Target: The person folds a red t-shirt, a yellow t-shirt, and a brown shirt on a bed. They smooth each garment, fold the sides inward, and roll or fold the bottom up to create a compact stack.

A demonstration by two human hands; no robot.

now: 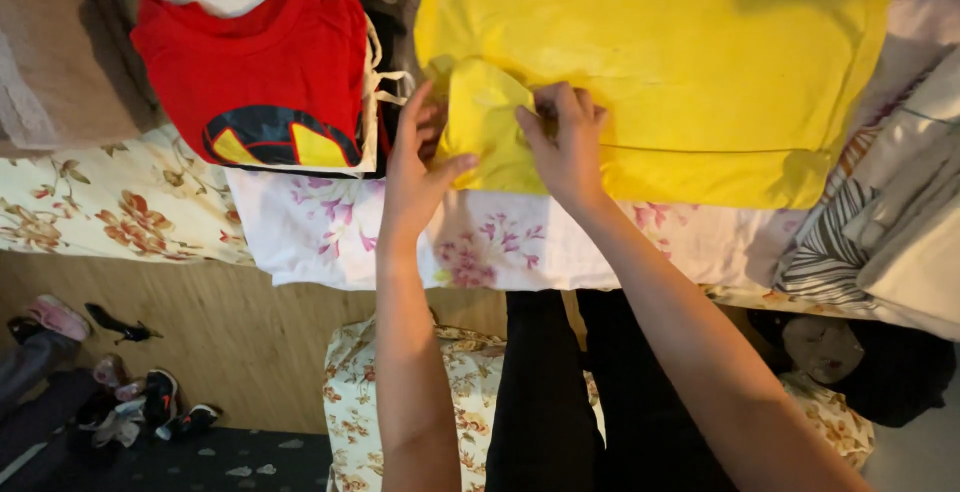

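Note:
A yellow t-shirt [690, 62] lies spread on a floral sheet [520, 247] on the bed. Its short sleeve [485, 127] sits at the near left corner. My left hand [415, 167] rests flat beside that sleeve, thumb out toward it, fingers apart. My right hand [565, 142] pinches the sleeve's fabric near the seam, fingers curled on the cloth. Both forearms reach up from the bottom of the view.
A folded red t-shirt [265, 72] with a dark and yellow print lies to the left on other clothes. Folded light and striped garments [880, 222] are stacked at the right. Shoes [130, 402] lie on the floor below left, by the wooden bed side [220, 332].

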